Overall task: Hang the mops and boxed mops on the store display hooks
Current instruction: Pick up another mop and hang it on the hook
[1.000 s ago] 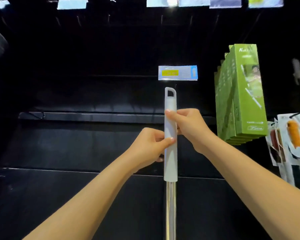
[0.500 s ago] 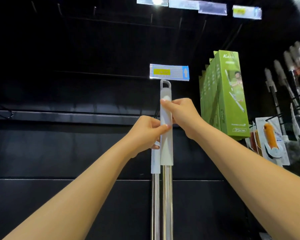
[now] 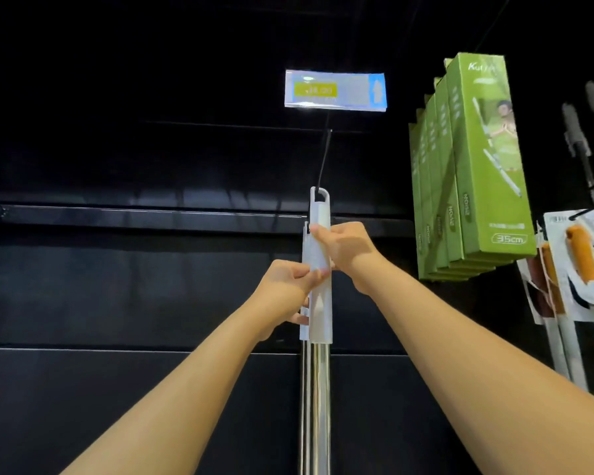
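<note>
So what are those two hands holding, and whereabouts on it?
A mop, by its white grip: right hand above, left hand lower. Its loop is on the hook.

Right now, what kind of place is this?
Likely a shop's cleaning-goods aisle: a price tag on a display hook, green mop boxes hanging in a row, and both hands holding a mop handle at that hook.

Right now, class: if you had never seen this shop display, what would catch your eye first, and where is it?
Dead centre, two bare hands, left hand and right hand, grip a white mop handle whose top loop sits on a black hook. Just above glows a price tag. At right hangs a row of bright green boxes.
</note>
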Motion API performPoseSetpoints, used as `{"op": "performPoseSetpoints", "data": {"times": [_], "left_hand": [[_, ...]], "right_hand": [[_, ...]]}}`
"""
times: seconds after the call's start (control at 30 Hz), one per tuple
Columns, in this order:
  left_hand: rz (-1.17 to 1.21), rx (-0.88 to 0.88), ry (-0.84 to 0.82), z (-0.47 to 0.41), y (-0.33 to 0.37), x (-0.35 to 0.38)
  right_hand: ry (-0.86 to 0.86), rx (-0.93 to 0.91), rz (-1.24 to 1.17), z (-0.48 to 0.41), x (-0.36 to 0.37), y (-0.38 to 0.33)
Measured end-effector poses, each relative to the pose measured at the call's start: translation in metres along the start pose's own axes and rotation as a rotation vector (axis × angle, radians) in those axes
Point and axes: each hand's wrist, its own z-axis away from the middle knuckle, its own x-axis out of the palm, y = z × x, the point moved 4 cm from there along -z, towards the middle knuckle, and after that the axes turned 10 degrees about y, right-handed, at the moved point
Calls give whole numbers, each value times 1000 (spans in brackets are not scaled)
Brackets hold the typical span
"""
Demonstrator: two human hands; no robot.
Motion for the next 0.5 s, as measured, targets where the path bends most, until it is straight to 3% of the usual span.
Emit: {"op": "performPoseSetpoints", "data": {"times": [0.5], "left_hand": [[-60,0,132,-50,-54,23]], "right_hand": [[12,12,-34,-53,50,74]]}}
